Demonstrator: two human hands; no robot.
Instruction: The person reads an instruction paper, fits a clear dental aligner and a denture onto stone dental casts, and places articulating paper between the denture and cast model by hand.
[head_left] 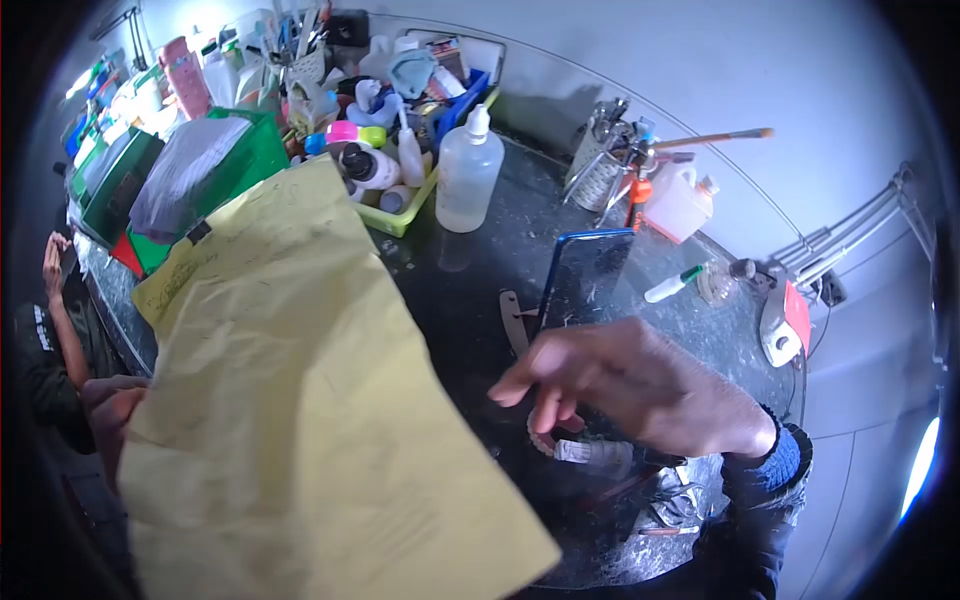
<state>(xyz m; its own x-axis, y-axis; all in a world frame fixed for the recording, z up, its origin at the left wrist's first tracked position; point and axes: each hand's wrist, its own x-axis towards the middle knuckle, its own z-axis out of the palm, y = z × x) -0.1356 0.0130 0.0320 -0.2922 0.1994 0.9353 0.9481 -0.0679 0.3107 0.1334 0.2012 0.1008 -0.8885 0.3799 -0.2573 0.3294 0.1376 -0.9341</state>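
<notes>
A large creased sheet of yellow paper (pixel 300 400) with faint handwriting hangs across the left half of the view. My left hand (pixel 112 415) grips its left edge, and the paper hides part of the fingers. Over the dark tabletop hovers my right hand (pixel 625 385), slightly blurred, its fingers loosely bent and apart with nothing visible in them. Just beneath it lie a pink denture-like piece with teeth (pixel 543 438) and a small labelled vial (pixel 600 455). Beyond that hand, a phone with a blue edge (pixel 588 275) stands tilted up, near a pale flat tool (pixel 514 322).
A clear squeeze bottle (pixel 468 175) stands beside a green tray (pixel 400 215) of bottles. Farther right are a tool holder (pixel 600 150), a pink liquid jug (pixel 682 203) and a green-capped marker (pixel 673 284). Another person's arm (pixel 68 330) shows at far left.
</notes>
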